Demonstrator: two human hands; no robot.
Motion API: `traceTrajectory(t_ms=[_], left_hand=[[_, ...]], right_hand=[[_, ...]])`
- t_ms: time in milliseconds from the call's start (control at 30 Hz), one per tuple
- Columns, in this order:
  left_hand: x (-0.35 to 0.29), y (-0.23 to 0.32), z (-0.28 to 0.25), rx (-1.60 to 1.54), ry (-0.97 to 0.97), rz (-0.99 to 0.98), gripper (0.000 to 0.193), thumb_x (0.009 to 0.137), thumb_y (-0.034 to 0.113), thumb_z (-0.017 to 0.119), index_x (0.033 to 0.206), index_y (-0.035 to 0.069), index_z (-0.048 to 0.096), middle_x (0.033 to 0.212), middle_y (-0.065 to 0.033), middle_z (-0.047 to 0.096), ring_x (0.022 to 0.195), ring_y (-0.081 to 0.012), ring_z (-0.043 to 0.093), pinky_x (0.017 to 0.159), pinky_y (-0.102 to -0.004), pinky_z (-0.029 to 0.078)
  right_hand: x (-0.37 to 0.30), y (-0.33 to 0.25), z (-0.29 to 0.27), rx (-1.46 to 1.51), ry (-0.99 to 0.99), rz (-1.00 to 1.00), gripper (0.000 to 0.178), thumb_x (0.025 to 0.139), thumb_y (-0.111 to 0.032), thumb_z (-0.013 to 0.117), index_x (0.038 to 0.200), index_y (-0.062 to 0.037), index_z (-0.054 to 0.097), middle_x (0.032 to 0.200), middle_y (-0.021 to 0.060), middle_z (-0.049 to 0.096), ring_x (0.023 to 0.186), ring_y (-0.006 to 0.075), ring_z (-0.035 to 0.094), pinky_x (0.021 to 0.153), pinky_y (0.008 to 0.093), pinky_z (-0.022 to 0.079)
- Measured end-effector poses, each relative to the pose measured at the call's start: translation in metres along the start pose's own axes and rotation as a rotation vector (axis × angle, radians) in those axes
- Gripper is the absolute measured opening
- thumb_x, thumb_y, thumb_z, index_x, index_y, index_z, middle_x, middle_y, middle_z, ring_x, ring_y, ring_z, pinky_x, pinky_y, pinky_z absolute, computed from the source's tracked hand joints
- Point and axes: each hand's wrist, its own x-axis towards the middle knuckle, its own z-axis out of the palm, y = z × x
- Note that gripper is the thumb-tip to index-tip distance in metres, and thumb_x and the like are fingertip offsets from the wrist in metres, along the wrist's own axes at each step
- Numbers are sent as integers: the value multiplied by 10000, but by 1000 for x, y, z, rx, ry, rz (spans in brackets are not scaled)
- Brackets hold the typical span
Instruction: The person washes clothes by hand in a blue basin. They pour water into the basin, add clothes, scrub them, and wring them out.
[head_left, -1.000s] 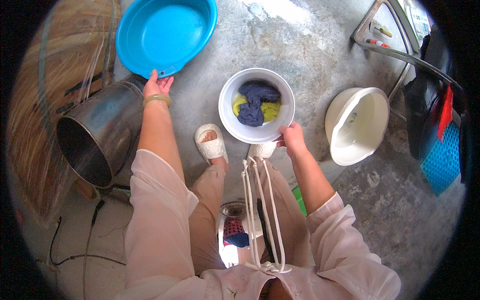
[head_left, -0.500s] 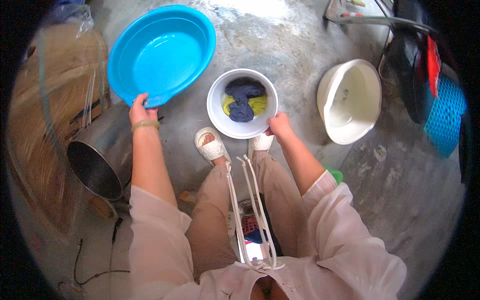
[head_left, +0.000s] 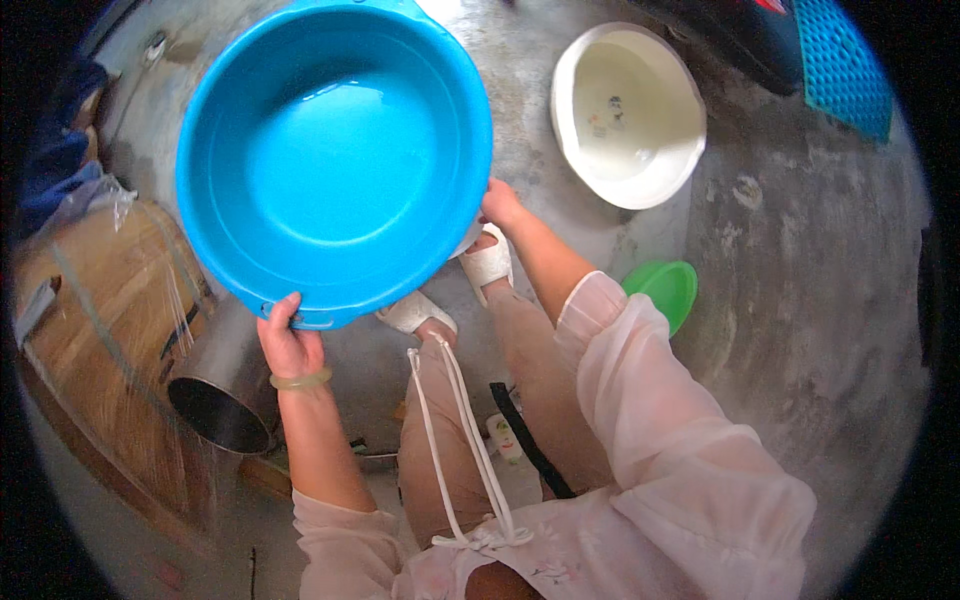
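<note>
A large blue plastic basin (head_left: 330, 180) hangs tilted ahead of me, with a little water shining inside. My left hand (head_left: 292, 338) is closed on its near rim by the handle, thumb over the edge. At the basin's right side is my right hand (head_left: 500, 205), its fingers partly hidden behind the blue rim. A sliver of a white bucket (head_left: 468, 239) shows just below that hand, which appears still closed on the bucket's rim. The basin covers the rest of the bucket and the dark and yellow-green cloths seen in it earlier.
An off-white basin (head_left: 630, 120) sits on the concrete floor at far right, near a blue perforated basket (head_left: 845, 70). A green bowl-like item (head_left: 665, 292) lies by my right sleeve. At left are a metal cylinder (head_left: 225, 390) and a plastic-wrapped wooden panel (head_left: 100, 330).
The blue basin has come nearer and to the right, now over the white bucket. My right hand has shifted left and away from me. The view has turned and moved.
</note>
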Motion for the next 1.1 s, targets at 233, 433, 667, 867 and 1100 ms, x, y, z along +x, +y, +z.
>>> traceTrajectory(t_ms=[233,433,667,867,1100], left_hand=[[-35,-11,52,102,-103,-121,574,684,16,565,1214,-60,359,1203,-169,458,1083,-288,467,939,-410,381],[-60,-6,88,220,-257,-161,504,667,-16,551,1152,-33,415,1089,-133,518,965,-261,519,852,-378,426],[-91,-18,127,385,-418,-180,453,637,-29,554,1079,-35,455,1000,-105,553,880,-242,548,798,-349,439],[-122,-45,156,651,-575,-288,402,634,-33,553,1031,-23,491,940,-98,569,840,-229,557,767,-338,449],[-160,-67,193,735,-708,-442,370,657,-46,546,1024,-19,508,932,-88,584,851,-208,568,777,-315,454]], right_hand=[[-71,-13,-26,1181,-51,227,390,812,-311,484,1104,-62,557,946,148,626,811,288,609,741,414,485],[-176,-7,-61,1447,200,312,455,868,-428,423,1160,-95,528,957,111,624,816,274,598,777,433,469],[-279,22,-104,1555,195,121,596,906,-498,322,1294,-47,344,1273,127,441,1115,276,463,921,424,376],[-334,90,-97,1528,156,198,730,832,-410,559,1360,-51,204,1329,167,354,1165,311,406,882,438,407],[-383,124,-101,1689,306,288,697,717,-175,650,1293,12,305,1256,195,426,1093,367,464,827,484,453]])
